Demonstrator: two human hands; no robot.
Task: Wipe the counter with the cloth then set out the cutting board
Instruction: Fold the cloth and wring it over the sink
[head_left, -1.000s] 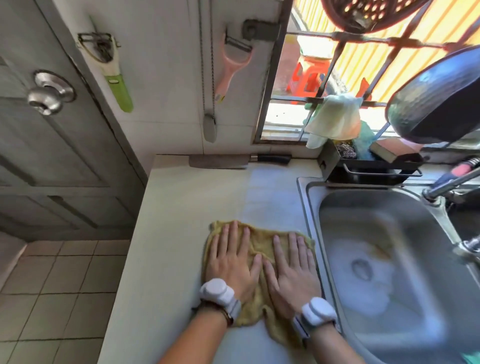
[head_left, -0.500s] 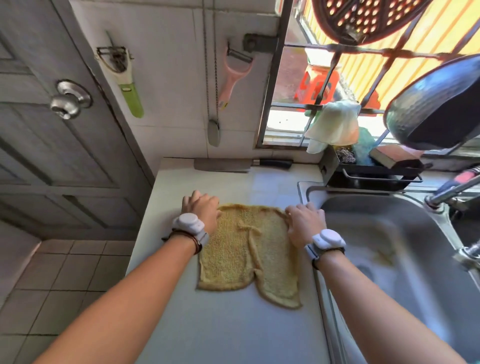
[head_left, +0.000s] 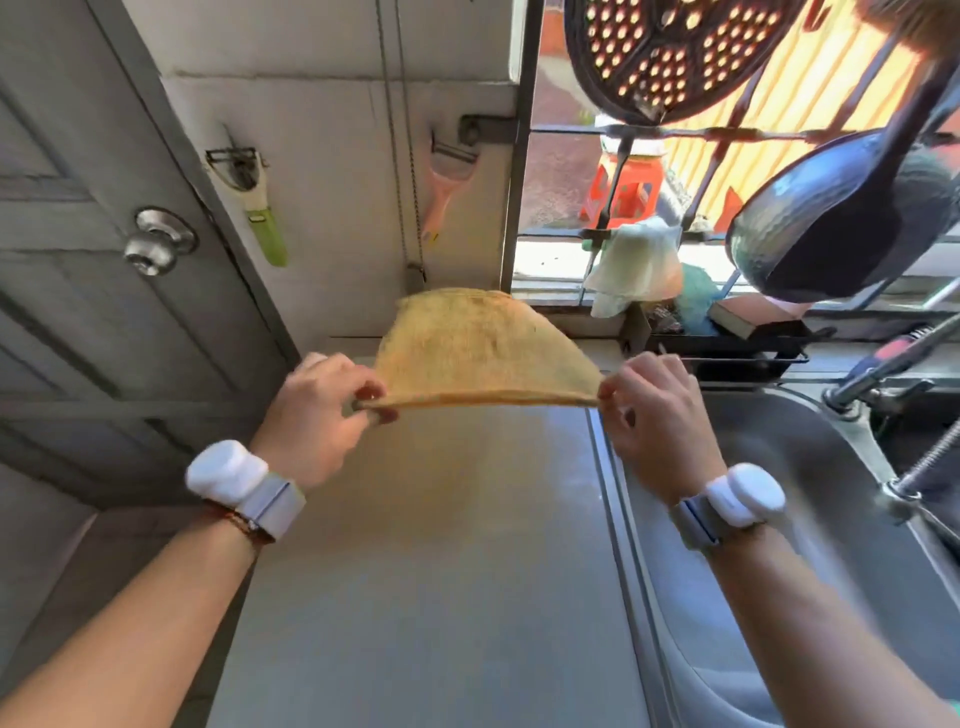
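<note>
The yellow cloth (head_left: 480, 345) is off the pale counter (head_left: 441, 571) and stretched in the air between both hands, billowing up and away from me. My left hand (head_left: 322, 410) pinches its left corner. My right hand (head_left: 652, 415) pinches its right corner, just over the sink's left rim. The cloth hides the back of the counter. No cutting board is in sight.
A steel sink (head_left: 810, 519) with a tap (head_left: 883, 364) lies to the right. A black rack (head_left: 727, 343) with sponges sits behind it, a dark pan (head_left: 841, 223) hangs over it. Two peelers (head_left: 260, 208) hang on the wall; a door (head_left: 104, 260) stands left.
The cloth lay flat under both palms, then was pushed to the back of the counter; both hands have now lifted it by its corners into the air.
</note>
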